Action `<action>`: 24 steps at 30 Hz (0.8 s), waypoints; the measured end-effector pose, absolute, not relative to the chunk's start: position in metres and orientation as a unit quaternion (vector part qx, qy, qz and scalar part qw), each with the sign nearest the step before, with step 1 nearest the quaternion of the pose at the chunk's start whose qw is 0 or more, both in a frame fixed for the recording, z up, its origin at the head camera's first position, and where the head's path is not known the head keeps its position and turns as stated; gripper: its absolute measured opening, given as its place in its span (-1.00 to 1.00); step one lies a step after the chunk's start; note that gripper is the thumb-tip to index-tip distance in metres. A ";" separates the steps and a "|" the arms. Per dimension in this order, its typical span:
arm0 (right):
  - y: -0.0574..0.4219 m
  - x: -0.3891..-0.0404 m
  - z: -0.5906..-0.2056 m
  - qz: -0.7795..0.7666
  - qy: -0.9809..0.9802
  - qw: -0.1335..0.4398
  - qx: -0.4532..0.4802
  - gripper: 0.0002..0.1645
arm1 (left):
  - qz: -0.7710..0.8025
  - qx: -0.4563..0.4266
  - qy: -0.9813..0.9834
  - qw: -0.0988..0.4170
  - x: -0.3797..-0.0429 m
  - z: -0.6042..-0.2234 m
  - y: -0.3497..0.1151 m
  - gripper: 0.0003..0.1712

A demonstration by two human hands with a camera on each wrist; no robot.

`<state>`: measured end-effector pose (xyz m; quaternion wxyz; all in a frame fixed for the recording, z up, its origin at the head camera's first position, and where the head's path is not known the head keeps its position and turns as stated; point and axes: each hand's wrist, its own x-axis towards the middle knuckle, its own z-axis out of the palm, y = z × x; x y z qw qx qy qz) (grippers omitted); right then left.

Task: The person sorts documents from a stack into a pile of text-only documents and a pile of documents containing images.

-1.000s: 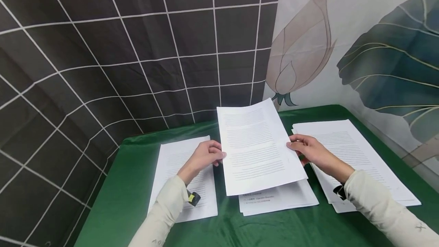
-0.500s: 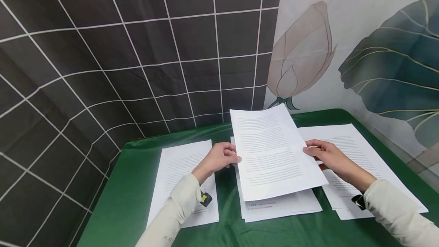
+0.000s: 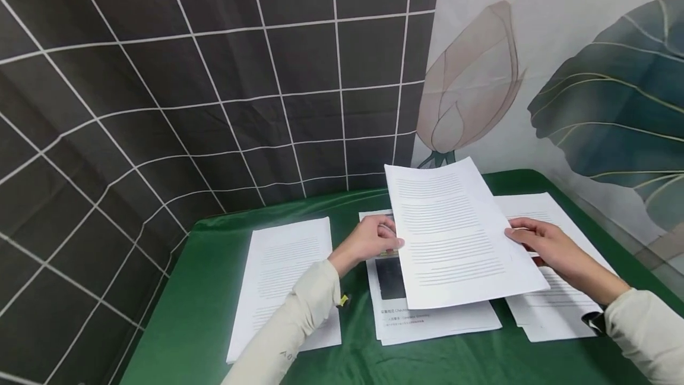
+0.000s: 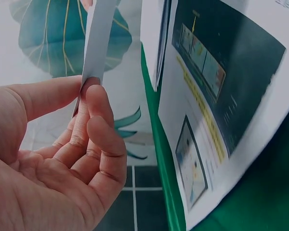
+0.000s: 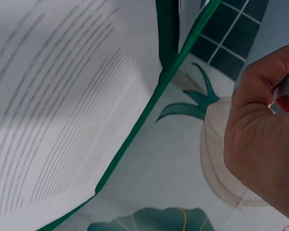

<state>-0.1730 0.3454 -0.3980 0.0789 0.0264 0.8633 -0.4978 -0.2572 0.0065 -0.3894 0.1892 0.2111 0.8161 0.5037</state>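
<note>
A printed white sheet of paper (image 3: 454, 230) is held up, tilted, above the middle stack of paper (image 3: 438, 322). My left hand (image 3: 371, 239) pinches its left edge between thumb and fingers; in the left wrist view that hand (image 4: 72, 139) grips the sheet (image 4: 97, 43) seen edge-on. On the opposite edge, my right hand (image 3: 547, 248) pinches the sheet, near the right-hand stack (image 3: 558, 308). The middle stack's top page (image 4: 207, 82) carries dark pictures and a yellow strip. In the right wrist view, my right hand (image 5: 265, 125) is cut off by the frame's edge.
A third stack of printed paper (image 3: 288, 254) lies on the left of the green tablecloth (image 3: 176, 314). Behind the table hang a dark grid-patterned curtain (image 3: 214, 76) and a white cloth with a flower print (image 3: 475, 76).
Both hands have carried the sheet to the right, from over the middle stack toward the right-hand stack. More of the middle stack's pictured page now shows.
</note>
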 end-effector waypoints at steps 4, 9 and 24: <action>0.352 -0.170 -0.397 -0.488 0.869 0.079 0.027 -0.25 | 0.495 0.211 0.820 0.196 -0.257 -0.392 0.013 -0.70; 0.361 -0.166 -0.394 -0.470 0.878 0.083 0.032 -0.22 | 0.484 0.213 0.827 0.192 -0.257 -0.393 0.020 -0.68; 0.390 -0.151 -0.399 -0.447 0.888 0.086 0.072 -0.14 | 0.457 0.229 0.837 0.194 -0.251 -0.393 0.052 -0.63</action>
